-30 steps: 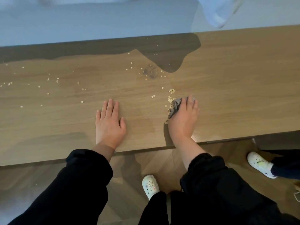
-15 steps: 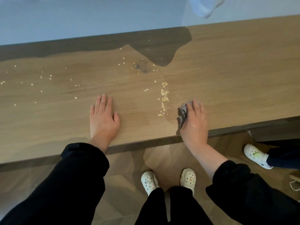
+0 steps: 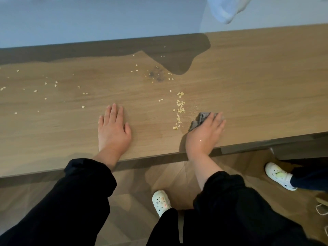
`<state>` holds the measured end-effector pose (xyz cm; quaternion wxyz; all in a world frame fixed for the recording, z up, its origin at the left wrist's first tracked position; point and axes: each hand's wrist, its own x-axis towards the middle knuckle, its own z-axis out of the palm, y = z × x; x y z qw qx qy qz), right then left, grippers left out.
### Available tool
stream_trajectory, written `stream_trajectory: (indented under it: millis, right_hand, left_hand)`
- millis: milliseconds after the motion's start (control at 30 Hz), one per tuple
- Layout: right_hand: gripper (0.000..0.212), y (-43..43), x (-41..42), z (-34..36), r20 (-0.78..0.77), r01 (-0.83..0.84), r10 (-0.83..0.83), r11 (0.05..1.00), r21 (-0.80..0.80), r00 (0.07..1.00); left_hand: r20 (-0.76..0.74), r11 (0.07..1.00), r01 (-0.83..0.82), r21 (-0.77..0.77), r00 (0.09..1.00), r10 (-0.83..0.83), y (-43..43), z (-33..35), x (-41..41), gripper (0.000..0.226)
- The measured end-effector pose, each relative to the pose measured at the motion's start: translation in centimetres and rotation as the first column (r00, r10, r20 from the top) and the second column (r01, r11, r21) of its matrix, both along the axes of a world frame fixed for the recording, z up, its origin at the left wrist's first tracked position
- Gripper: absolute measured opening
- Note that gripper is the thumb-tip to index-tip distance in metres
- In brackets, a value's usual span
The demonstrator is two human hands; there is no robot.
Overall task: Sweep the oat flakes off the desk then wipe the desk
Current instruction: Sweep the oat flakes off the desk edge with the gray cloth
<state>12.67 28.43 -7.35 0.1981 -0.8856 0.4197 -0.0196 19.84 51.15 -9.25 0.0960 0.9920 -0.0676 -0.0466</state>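
While the left hand (image 3: pixel 113 129) lies palm down near the front edge of the wooden surface (image 3: pixel 257 86), its fingers are straight and close together and its grip is released, holding nothing. The right hand (image 3: pixel 205 134) also sits near the front edge, further toward the right end, pressing a small grey cloth (image 3: pixel 199 119) flat against the wood. Its fingers stretch out over the cloth rather than curling round it, so that grip is released too. The cloth shows only at the hand's left side and under the fingertips.

Just left of the cloth, between the two hands, a thin line of oat flakes (image 3: pixel 180 108) runs from the front edge toward the back. More loose flakes (image 3: pixel 46 83) are scattered thinly toward the left end, well apart from both hands. A few lie around a dark smudge (image 3: pixel 156 76) near the back edge, where a shadow falls across the wood.

Below the front edge a white shoe (image 3: pixel 160 201) stands on the wood floor (image 3: pixel 134 183), and a second white shoe (image 3: pixel 278 175) is off to the right.
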Motion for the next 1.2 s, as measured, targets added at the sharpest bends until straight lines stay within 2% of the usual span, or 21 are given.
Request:
stream_trajectory:
  millis: [200, 367, 467, 533, 600, 633, 700, 767, 833, 900, 967, 1033, 1100, 1200]
  right_hand:
    - [0.077, 6.0, 5.2, 0.4, 0.048, 0.000, -0.004, 0.997, 0.083, 0.999]
    - [0.077, 3.2, 3.1, 0.0, 0.127, -0.171, 0.161, 0.983, 0.068, 0.979]
    - [0.079, -1.4, 2.4, -0.5, 0.085, -0.083, 0.083, 0.997, 0.000, 0.993]
    - [0.073, -3.7, 4.0, -0.3, 0.082, -0.007, 0.009, 1.000, -0.021, 0.997]
    - [0.066, -4.2, 6.7, 0.0, 0.083, -0.001, 0.002, 1.000, -0.018, 0.997]
    - [0.065, -3.7, 7.9, 0.1, 0.074, -0.043, 0.043, 0.999, -0.010, 0.996]
    - [0.066, -2.3, 9.3, -0.1, 0.048, -0.225, 0.226, 0.974, -0.038, 0.973]
    - [0.065, -2.0, 9.7, -0.3, 0.015, -0.425, 0.427, 0.903, -0.063, 0.904]
    - [0.064, -3.9, 9.5, -0.2, 0.000, -0.512, 0.514, 0.855, -0.086, 0.858]
    - [0.064, -6.5, 9.2, -0.3, 0.012, -0.414, 0.419, 0.901, -0.130, 0.908]
    - [0.064, -7.5, 9.4, -0.4, 0.038, -0.210, 0.216, 0.971, -0.116, 0.976]
    - [0.064, -6.1, 9.8, -0.5, 0.018, -0.173, 0.177, 0.977, -0.123, 0.984]
    - [0.062, -4.0, 9.7, -0.4, -0.003, -0.371, 0.375, 0.915, -0.157, 0.927]
    - [0.064, -3.8, 8.2, -0.1, -0.051, -0.694, 0.695, 0.708, -0.131, 0.718]
  left_hand:
    - [-0.013, 1.000, 0.002, 0.011, 1.000, -0.002, -0.1, 0.4, 0.0, 0.060]
    - [-0.003, 1.000, 0.004, -0.021, 1.000, -0.004, 0.1, 0.3, -0.1, 0.059]
    - [0.004, 0.999, 0.003, -0.035, 1.000, -0.002, 0.2, 0.1, -0.1, 0.060]
    - [0.010, 1.000, 0.002, -0.030, 1.000, -0.001, 0.1, 0.0, -0.2, 0.060]
    - [0.016, 1.000, 0.004, -0.025, 1.000, -0.003, 0.1, 0.1, -0.2, 0.063]
    - [0.016, 1.000, 0.007, -0.022, 1.000, -0.007, 0.1, 0.1, -0.2, 0.065]
    - [0.016, 1.000, 0.014, -0.019, 1.000, -0.013, 0.1, 0.1, -0.2, 0.065]
    - [0.017, 1.000, 0.009, -0.018, 1.000, -0.009, 0.1, 0.1, -0.1, 0.063]
    - [0.022, 1.000, 0.008, -0.020, 1.000, -0.007, 0.2, 0.0, -0.2, 0.062]
    - [0.022, 1.000, 0.016, -0.021, 1.000, -0.016, 0.2, 0.1, -0.2, 0.060]
    - [0.017, 0.999, 0.016, -0.029, 1.000, -0.015, 0.2, 0.1, -0.1, 0.058]
    - [0.005, 0.999, 0.022, -0.029, 1.000, -0.022, 0.2, 0.3, -0.2, 0.059]
    - [-0.001, 0.999, 0.026, -0.036, 1.000, -0.026, 0.2, 0.4, -0.1, 0.058]
    - [-0.009, 0.997, 0.005, -0.080, 1.000, -0.006, 0.3, 0.6, 0.2, 0.054]
